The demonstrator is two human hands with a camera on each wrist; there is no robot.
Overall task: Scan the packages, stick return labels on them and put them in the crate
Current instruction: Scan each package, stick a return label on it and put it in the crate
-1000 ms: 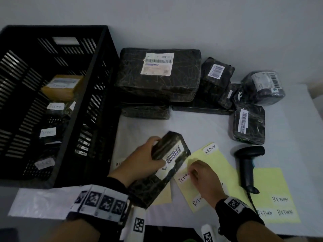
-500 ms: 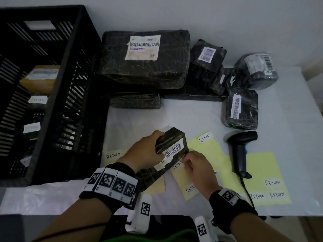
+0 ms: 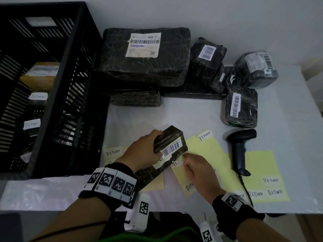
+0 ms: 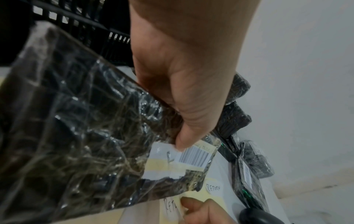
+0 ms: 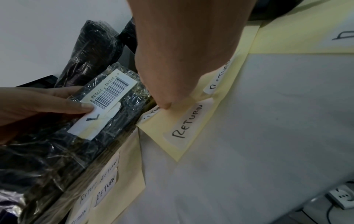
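Observation:
My left hand grips a dark plastic-wrapped package with a white barcode sticker, tilted over the table's front middle. My right hand pinches a white RETURN label at the edge of a yellow backing sheet, right beside the package's lower edge. Its fingertips press the label's corner. The black slatted crate stands at the left and holds several packages with RETURN labels.
A black barcode scanner lies on the table right of my right hand, its cable trailing off the front edge. More yellow label sheets lie around it. Several dark wrapped packages are stacked along the back by the wall.
The package has dropped lower and tilted down over the label sheet. My right hand has shifted up the yellow sheet to the label beside the package.

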